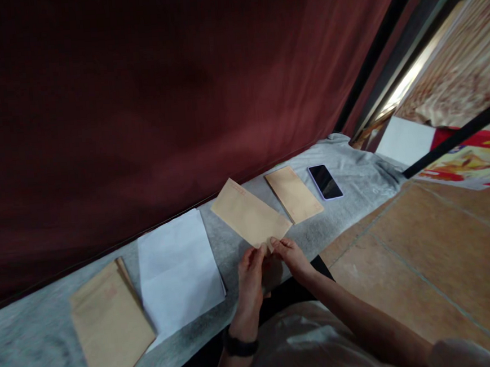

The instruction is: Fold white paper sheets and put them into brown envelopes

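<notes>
A tan paper envelope (249, 212) with faint red print at its far end is held at its near end, over the grey cloth. My left hand (250, 268), with a dark band on the wrist, pinches that end from the left. From the right, my right hand (289, 253) pinches the same end, fingertips close to the left ones. A small flap of paper shows between the fingers. Just right of the envelope lies a stack of similar envelopes (296, 195). Left of my hands rests a stack of white paper (178, 273).
A larger pile of tan envelopes (112, 324) lies at the left, and a phone (325, 181) at the right. The narrow surface bears a grey cloth (349, 167). Behind it hangs a dark red curtain (158, 111). A tiled floor (404, 261) and a printed box (476, 159) are at the right.
</notes>
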